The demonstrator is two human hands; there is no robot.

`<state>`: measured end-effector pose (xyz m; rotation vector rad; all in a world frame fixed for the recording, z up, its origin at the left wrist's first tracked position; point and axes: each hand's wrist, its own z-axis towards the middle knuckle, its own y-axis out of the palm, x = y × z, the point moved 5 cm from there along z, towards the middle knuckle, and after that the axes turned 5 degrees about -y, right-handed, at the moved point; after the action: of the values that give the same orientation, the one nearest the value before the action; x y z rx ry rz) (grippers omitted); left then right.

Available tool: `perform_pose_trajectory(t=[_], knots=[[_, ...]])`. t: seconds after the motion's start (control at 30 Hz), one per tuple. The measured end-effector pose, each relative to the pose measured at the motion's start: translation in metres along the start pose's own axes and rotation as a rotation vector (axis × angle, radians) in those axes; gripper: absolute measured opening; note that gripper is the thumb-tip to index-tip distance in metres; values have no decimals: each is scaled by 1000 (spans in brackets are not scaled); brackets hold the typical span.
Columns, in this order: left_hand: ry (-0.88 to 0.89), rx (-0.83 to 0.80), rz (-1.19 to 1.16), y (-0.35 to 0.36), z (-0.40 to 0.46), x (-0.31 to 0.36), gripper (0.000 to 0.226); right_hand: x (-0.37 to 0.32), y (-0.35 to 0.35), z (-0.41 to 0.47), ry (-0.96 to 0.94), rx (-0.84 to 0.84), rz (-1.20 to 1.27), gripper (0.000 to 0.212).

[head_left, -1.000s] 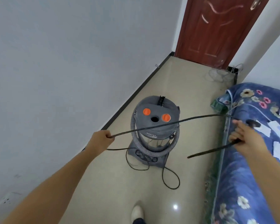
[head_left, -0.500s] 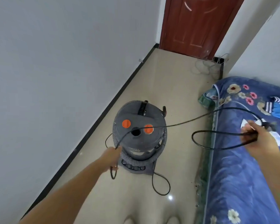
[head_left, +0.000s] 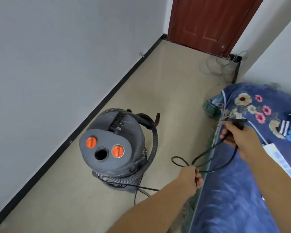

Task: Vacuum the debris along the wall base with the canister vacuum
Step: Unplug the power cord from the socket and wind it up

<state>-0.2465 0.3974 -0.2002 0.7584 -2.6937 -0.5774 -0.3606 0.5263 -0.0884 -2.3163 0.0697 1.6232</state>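
On the beige tile floor (head_left: pixel 171 84) between the white wall (head_left: pixel 57 56) and the floral-quilted bed (head_left: pixel 242 190), the grey canister vacuum (head_left: pixel 113 145) stood upright near the black baseboard (head_left: pixel 97 106), its ribbed hose (head_left: pixel 154 140) wrapped round the body. The black power cord (head_left: pixel 213 163) ran in loops from its base up to both hands. Right hand (head_left: pixel 240 139) was clenched round the plug end over the bed edge; left hand (head_left: pixel 191 176) pinched a cord loop lower down. Judged step: freeing the cord before plugging in. Best done by feeding slack loop by loop, keeping the cord off the hose and not tugging the canister over.
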Motion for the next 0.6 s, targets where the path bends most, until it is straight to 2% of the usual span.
perform_pose_trajectory(t=[0.13,0.23,0.4,0.5,0.6], knots=[[197,39,41,42,42,91,35,11,0,41,-68,38,-56,11],[394,73,70,58,70,173,32,17,20,65,-143,41,-117,19],[591,76,133,29,101,288,34,32,86,89,-184,-58,-182,24],[595,22,346,-3,106,346,30,43,134,100,-170,-144,-245,24],[592,46,716,-41,116,398,21,57,185,113,-125,-174,-276,28]])
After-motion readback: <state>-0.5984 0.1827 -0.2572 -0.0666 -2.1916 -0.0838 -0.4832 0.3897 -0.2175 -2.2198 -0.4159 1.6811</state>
